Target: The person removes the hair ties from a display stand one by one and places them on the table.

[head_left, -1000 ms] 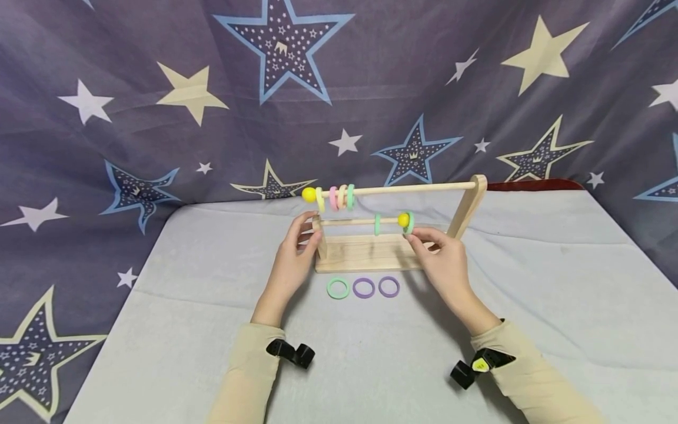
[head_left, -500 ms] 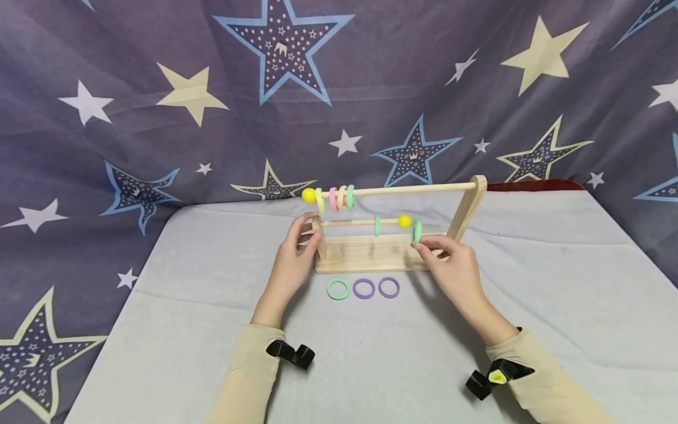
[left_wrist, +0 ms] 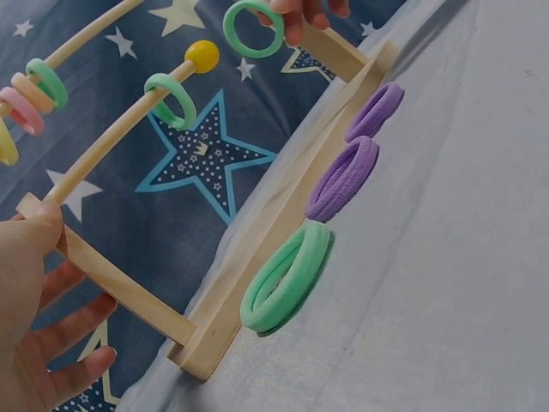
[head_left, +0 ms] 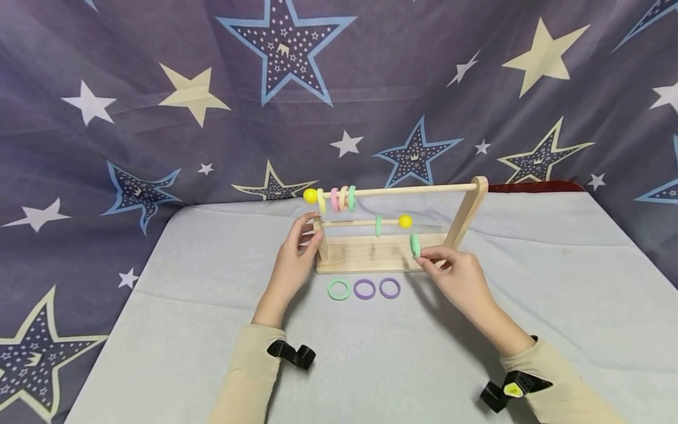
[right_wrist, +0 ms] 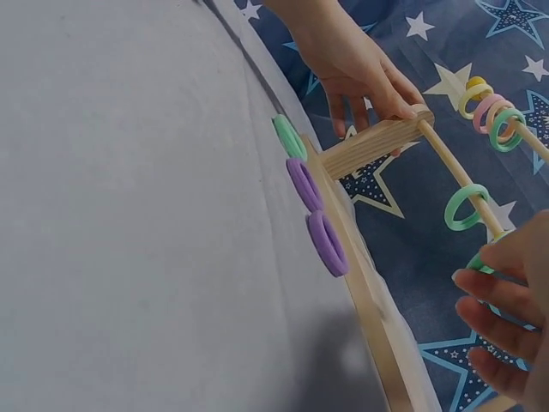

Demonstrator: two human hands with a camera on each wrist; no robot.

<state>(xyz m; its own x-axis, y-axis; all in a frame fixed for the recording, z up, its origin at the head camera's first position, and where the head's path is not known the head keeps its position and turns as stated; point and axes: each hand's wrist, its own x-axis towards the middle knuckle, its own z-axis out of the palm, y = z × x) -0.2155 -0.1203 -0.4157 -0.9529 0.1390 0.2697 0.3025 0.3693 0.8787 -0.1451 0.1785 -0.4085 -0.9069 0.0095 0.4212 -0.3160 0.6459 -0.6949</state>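
Beyond three loose rings [left_wrist: 350,190], the right hand [head_left: 459,275] pinches one green ring [head_left: 415,246], left hand [head_left: 291,263] one post [left_wrist: 129,281]

A second ago, the green ring [head_left: 415,246] was right up at the yellow ball [head_left: 405,221] on the end of the lower stick [head_left: 389,222]. Half a second ago, it had come off to the right, just beside the ball. Now it is lower, with a bigger gap under the ball. The right hand [head_left: 457,274] has gone down and to the right with it. The sleeve [head_left: 564,380] and the black wrist camera [head_left: 495,397] have slid that way too.
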